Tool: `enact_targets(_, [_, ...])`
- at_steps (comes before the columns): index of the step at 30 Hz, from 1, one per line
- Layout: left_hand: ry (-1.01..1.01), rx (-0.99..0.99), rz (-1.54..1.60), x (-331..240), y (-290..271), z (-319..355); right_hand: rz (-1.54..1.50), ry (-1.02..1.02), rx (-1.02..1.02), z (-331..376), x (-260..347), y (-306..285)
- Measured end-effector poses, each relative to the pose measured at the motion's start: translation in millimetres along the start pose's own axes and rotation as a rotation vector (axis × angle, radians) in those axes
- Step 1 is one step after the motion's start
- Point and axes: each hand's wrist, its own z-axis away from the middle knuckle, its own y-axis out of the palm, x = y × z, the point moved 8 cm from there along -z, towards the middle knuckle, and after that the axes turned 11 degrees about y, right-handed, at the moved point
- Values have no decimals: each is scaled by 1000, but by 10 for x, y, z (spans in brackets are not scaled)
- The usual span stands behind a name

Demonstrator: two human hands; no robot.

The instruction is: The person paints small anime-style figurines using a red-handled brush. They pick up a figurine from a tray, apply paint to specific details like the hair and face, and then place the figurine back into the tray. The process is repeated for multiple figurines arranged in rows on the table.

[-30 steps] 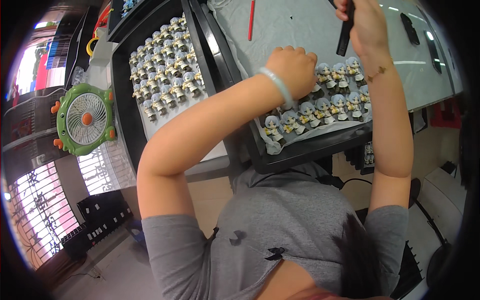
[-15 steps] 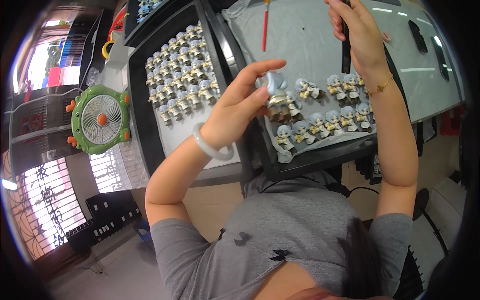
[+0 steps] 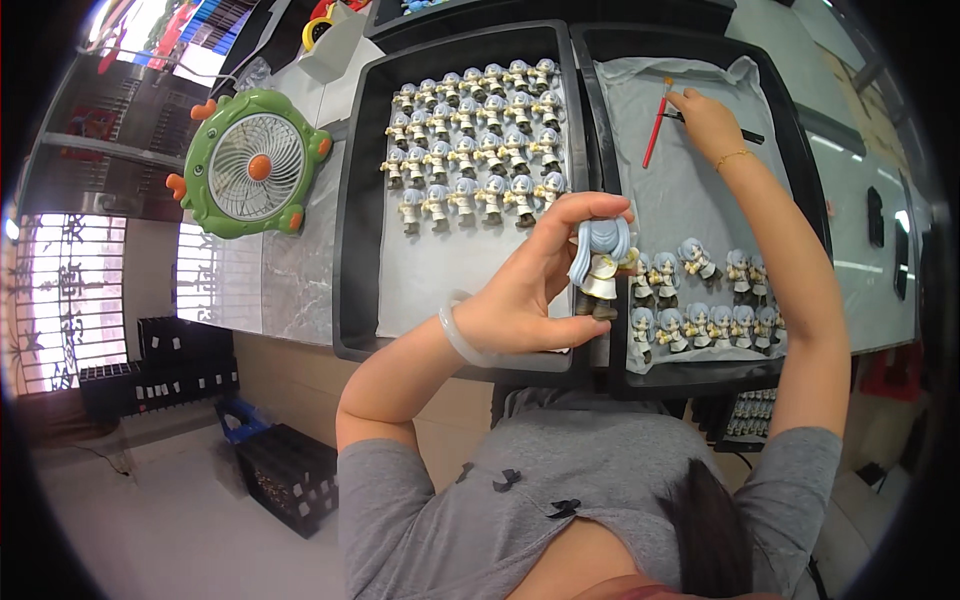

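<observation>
My left hand (image 3: 525,295), with a pale bangle on the wrist, holds a small figurine (image 3: 601,265) with light blue hair and a white and gold dress, lifted above the gap between two black trays. My right hand (image 3: 706,122) reaches to the far end of the right tray (image 3: 815,215), its fingers closed on a thin black pen (image 3: 748,134). A red-handled brush (image 3: 654,126) lies just left of that hand on the white lining paper. Two rows of matching figurines (image 3: 705,300) stand at the near end of the right tray.
The left black tray (image 3: 352,220) holds several rows of the same figurines (image 3: 478,135) on white paper. A green round desk fan (image 3: 254,166) stands on the marble-look table to its left. Black crates (image 3: 290,470) sit on the floor below.
My left hand has picked a figurine out of the right tray and raised it toward me. My right hand has brought the black pen down to the tray's far end beside the red brush.
</observation>
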Motion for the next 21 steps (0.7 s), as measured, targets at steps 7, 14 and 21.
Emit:
enact_targets(7, [81, -57, 65, -28, -45, -29, 106, -468, -9, -111, 208, 203])
enact_targets(14, [-3, -82, 134, 64, -38, 33, -457, -112, -164, 17, -91, -622])
enact_targets(21, [-72, -28, 75, 115, 42, 32, -1563, 218, 180, 824, -97, -1353])
